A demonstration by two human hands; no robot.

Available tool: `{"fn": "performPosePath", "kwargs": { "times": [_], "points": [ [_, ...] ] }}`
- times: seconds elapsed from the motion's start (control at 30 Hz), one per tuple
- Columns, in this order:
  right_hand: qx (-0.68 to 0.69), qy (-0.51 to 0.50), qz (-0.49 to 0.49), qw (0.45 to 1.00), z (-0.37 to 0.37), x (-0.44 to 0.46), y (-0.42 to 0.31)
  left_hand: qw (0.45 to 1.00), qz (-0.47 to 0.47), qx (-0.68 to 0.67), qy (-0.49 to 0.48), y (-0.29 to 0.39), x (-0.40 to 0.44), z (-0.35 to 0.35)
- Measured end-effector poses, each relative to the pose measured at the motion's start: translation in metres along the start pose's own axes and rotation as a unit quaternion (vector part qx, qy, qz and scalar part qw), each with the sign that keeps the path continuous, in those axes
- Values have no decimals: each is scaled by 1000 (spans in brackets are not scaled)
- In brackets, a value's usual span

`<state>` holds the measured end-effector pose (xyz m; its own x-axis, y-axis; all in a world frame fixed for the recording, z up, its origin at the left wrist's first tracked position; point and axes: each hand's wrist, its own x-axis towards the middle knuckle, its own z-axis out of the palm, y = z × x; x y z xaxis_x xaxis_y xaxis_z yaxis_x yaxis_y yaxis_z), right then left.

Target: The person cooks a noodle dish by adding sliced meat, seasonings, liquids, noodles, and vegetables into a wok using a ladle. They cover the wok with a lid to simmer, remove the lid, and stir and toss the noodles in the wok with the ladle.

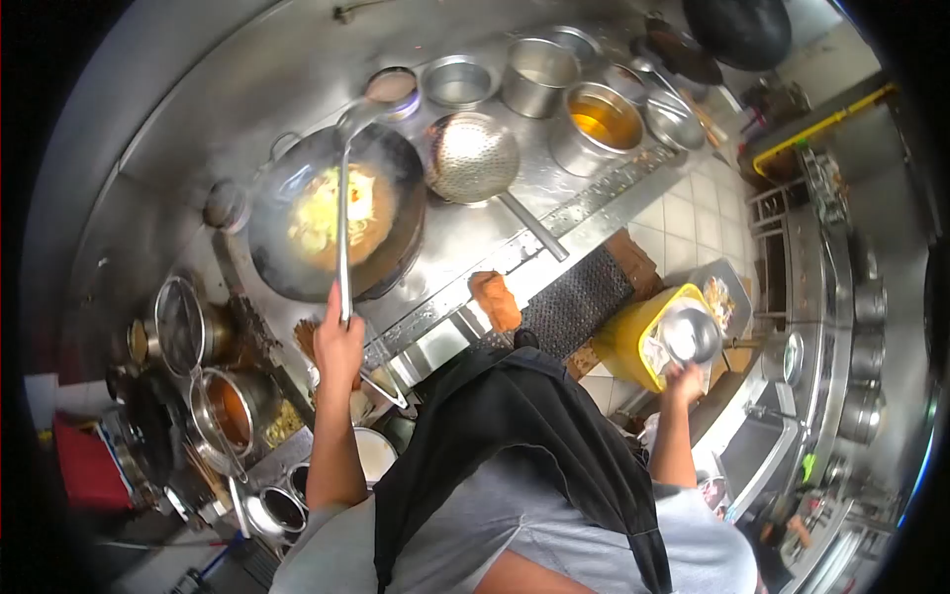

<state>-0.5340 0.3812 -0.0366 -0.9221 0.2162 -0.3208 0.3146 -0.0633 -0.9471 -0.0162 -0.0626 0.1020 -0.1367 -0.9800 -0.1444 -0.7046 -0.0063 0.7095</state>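
My left hand (338,342) is closed around the long handle of a ladle (344,213). The ladle crosses above a dark wok (272,223), its head near the wok's far rim beside a small container. Inside the wok lies steaming yellowish food (336,218) in brownish liquid. Off to the right, my right hand (685,381) grips a small shiny metal bowl (691,335) by its near edge. This bowl is above a yellow bin (618,342) with a pale liner or contents; whether they touch I cannot tell.
A perforated metal strainer (473,158) rests right of the wok, its handle over the counter edge. Behind it stand metal pots, one with amber liquid (599,124). An orange-brown cloth (495,300) lies at the front edge. More pots (233,411) stand at left.
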Motion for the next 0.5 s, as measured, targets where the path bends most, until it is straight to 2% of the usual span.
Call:
{"fn": "performPosePath", "kwargs": {
  "times": [0.03,0.07,0.1,0.17,0.23,0.3,0.37,0.43,0.5],
  "points": [
    [19,62,-2,998,-54,2,-5,999,42,-6,4,19,16,16],
    [41,54,22,997,-105,4,-10,997,70,-4,-17,44,32,32],
    [75,166,47,982,-132,-7,-19,995,96,-3,-34,72,48,52],
    [88,251,63,962,-191,7,-14,986,131,-50,-88,125,78,98],
    [153,268,60,949,-219,28,-6,970,222,-52,-81,178,101,152],
    [200,281,52,937,-248,67,6,964,215,-68,-142,229,117,208],
    [223,287,44,931,-265,121,23,955,262,-75,-114,260,133,281],
    [203,263,70,941,-246,151,27,963,209,-28,-170,296,133,324],
    [136,204,114,963,-201,176,20,961,221,6,-166,306,141,375]
  ]
}}
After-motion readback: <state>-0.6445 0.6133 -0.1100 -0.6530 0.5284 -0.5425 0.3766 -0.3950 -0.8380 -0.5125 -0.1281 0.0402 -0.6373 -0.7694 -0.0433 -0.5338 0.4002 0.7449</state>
